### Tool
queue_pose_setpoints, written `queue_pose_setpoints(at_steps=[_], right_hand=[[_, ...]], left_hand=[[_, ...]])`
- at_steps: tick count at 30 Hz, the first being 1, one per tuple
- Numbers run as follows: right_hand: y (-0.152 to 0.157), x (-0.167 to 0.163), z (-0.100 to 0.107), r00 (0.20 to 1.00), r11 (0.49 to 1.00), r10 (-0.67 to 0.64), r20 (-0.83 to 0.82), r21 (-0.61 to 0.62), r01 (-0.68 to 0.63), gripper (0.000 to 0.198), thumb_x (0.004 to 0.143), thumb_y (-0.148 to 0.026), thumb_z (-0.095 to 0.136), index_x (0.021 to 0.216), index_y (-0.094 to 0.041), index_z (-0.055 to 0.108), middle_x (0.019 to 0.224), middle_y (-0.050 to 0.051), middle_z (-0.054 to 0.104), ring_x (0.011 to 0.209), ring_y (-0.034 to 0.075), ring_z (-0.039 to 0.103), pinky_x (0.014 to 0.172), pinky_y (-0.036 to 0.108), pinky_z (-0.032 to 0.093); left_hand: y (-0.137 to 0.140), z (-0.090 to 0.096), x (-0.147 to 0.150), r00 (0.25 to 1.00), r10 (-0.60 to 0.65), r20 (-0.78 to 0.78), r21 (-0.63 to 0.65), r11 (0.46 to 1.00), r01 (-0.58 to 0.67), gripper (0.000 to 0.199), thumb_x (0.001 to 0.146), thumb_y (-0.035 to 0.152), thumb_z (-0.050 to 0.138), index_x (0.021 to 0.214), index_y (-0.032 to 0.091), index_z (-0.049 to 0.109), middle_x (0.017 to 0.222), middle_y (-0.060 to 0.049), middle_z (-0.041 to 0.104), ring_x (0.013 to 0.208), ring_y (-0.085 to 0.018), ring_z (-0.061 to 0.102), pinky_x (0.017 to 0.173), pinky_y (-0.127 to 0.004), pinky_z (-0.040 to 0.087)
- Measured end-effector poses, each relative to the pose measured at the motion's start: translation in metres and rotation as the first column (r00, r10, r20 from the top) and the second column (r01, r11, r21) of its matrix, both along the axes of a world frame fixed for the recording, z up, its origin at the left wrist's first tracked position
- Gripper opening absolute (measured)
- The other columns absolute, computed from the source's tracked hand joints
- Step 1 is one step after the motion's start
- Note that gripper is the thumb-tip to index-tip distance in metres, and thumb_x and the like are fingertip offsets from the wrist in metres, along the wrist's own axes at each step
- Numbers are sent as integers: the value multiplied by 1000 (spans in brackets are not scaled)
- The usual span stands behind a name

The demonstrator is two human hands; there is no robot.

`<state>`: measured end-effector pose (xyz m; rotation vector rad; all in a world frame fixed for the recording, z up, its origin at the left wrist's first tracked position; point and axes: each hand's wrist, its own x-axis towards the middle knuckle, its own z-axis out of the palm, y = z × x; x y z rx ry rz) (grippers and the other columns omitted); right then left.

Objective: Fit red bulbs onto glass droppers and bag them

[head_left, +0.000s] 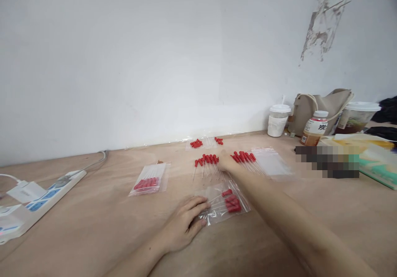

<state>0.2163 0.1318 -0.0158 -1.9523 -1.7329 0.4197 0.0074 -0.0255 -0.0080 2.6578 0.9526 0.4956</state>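
Observation:
My left hand (187, 221) rests with fingers apart on the left end of a clear zip bag (214, 215). Inside that bag lie several droppers (232, 202) with red rubber bulbs and thin clear stems. My right hand (226, 161) reaches over the bag to a row of loose droppers (207, 159), right by their bulbs; its fingers are blurred and partly hidden. Just right of it lies another group of loose droppers (243, 157), beside a flat zip bag (269, 161). A filled bag of droppers (149, 179) lies to the left.
More red bulbs (196, 143) in clear plastic lie near the wall. A power strip (43, 202) with chargers is at left. At right stand a white cup (278, 121), a bottle (314, 128), a beige bag (302, 109), a lidded tub (356, 117) and a yellow-green packet (375, 161).

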Motion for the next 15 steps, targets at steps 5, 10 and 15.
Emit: queue_pose_setpoints(at_steps=[5,10,15], right_hand=[[-22,27,23,1000,992,22,-17,123,-19,58,68,-7,46,123,-3,25,90,20,57,80,25,57,63,30,42],[-64,77,20,930,914,146,-336,406,3,58,76,-23,41,128,-12,17,75,3,49,60,13,48,56,24,40],[-108,79,-12,743,872,308,-595,489,30,57,80,-31,38,129,-26,10,86,1,43,48,6,37,46,20,35]], left_hand=[[0,1,0,997,-16,-71,29,999,18,39,88,26,37,127,26,37,127,-4,42,115,-20,38,98,-39,31],[1,0,0,996,-18,-86,49,999,23,40,89,26,36,129,27,34,129,-4,41,117,-20,36,99,-40,30],[2,-1,0,996,-21,-87,55,998,26,40,89,26,37,129,28,34,129,-4,41,116,-20,37,99,-40,30]])
